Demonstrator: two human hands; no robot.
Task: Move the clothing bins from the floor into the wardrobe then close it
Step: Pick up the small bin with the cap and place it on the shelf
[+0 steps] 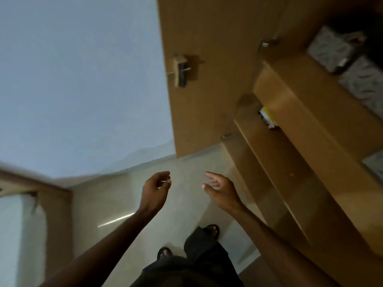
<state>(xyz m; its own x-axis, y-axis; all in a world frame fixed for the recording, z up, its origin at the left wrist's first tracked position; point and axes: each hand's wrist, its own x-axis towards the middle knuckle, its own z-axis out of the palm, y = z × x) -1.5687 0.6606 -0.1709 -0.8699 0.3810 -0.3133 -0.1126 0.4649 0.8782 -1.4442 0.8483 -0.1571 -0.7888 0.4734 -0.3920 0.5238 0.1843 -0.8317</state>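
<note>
Two grey patterned bins (pixel 331 48) (pixel 366 81) are seen side by side on a wardrobe shelf (pixel 323 112), at its front edge; a third grey bin (pixel 375 164) is partly visible on a lower level. The wardrobe door (pixel 207 59) is swung open. Both hands are held over the floor (pixel 186 204), empty: left hand (pixel 155 187) loosely curled, right hand (pixel 219 187) with fingers spread.

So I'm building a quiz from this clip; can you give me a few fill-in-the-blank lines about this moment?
1. Both the left hand and the right hand hold ____.
2. The wardrobe door stands ____.
3. The grey patterned bins sit on a wardrobe ____.
4. The hands hang above the pale ____.

Missing words: nothing; open; shelf; floor
</note>
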